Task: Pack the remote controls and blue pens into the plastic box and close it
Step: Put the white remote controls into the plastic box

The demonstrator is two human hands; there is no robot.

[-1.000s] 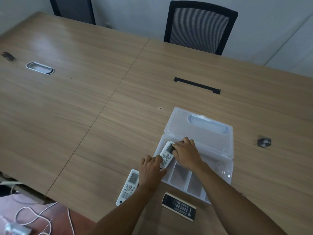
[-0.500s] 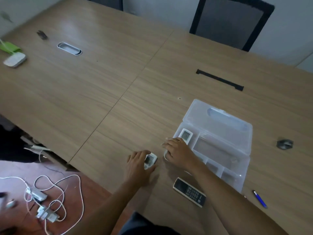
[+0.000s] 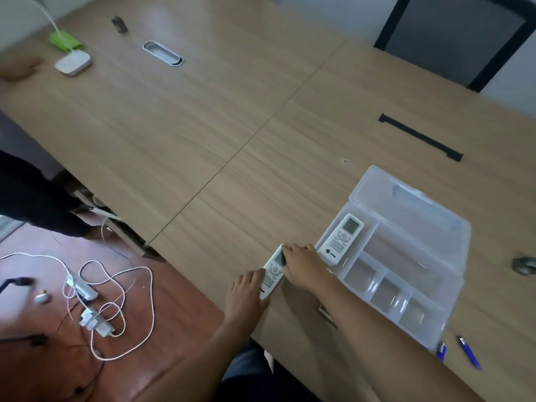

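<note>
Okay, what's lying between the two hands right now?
A white remote on the table, touched by the left hand and right hand, in the head view.

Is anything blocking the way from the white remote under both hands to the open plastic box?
Nothing visible does. The white remote lies on the table just left of the plastic box, under the left hand and right hand. The nearest compartment already holds another remote; the other compartments look empty.

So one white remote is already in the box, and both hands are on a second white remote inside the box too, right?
Not quite. The head view shows the second white remote lying on the table beside the plastic box, not in it. The left hand and right hand do touch it; the first remote is inside.
</note>
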